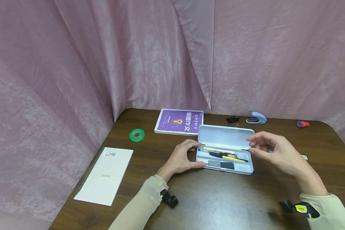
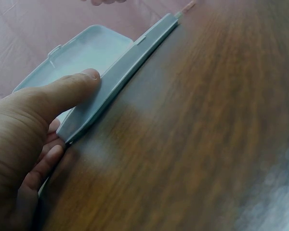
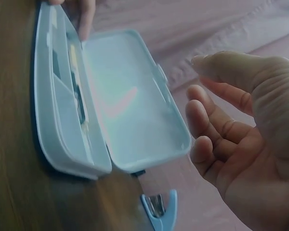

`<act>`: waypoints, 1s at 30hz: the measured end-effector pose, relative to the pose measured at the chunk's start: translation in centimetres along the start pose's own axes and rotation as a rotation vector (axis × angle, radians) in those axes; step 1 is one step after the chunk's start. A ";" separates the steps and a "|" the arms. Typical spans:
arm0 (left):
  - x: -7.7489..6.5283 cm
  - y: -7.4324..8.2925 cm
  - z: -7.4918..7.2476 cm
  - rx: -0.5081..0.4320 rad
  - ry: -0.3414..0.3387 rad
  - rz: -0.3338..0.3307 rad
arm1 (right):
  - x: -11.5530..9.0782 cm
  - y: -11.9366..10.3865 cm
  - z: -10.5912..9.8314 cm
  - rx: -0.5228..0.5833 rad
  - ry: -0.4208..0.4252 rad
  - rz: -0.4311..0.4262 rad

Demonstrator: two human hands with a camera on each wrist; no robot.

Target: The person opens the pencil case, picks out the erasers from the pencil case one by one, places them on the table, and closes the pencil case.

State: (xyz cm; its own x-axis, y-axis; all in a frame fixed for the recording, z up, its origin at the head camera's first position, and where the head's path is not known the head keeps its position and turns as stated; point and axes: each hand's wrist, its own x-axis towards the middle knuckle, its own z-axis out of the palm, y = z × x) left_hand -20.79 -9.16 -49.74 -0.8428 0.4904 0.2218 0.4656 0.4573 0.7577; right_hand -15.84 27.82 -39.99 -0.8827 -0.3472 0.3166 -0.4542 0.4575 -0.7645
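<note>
A light blue pencil case lies with its lid raised at the back. Inside are several pens, a yellow-and-black pen, and a grey-and-black block in the front compartment. My left hand grips the case's left end, thumb on the front wall and fingers round the side, as the left wrist view also shows. Beside the lid's right edge hovers my right hand, its fingers loosely bent and nothing held. In the right wrist view a small gap separates these fingertips from the lid.
Behind the case are a purple book, a black clip and a blue stapler. A red-and-blue item is far right. Leftward lie a green tape roll and a white notepad. Pink curtains border the table.
</note>
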 end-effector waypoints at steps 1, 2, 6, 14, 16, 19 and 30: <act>0.0 0.0 0.0 0.000 -0.001 -0.001 | 0.2 -0.1 0.2 0.003 -0.006 -0.004; 0.0 0.0 0.0 0.000 -0.003 -0.002 | 0.3 -0.2 0.5 0.006 -0.013 -0.007; 0.0 -0.2 0.0 -0.002 -0.001 0.004 | 1.1 -0.6 1.6 0.013 -0.046 -0.008; 0.1 -0.3 0.1 0.001 0.003 0.009 | 1.6 -1.1 3.5 -0.072 -0.086 -0.001; 0.0 -0.2 0.0 0.003 0.003 0.008 | 1.6 -1.0 4.0 -0.098 -0.101 0.006; 0.0 -0.2 0.0 0.004 0.003 0.010 | 1.7 -0.8 4.8 -0.146 -0.131 -0.005; 0.1 -0.2 0.0 -0.010 0.004 0.016 | 1.7 -0.2 6.5 -0.264 -0.244 -0.003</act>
State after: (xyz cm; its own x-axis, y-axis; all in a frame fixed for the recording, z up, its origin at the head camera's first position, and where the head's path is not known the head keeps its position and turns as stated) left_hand -20.98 -9.17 -49.90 -0.8366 0.4942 0.2363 0.4759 0.4420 0.7603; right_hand -16.42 21.84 -42.92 -0.8412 -0.5192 0.1509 -0.4999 0.6407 -0.5827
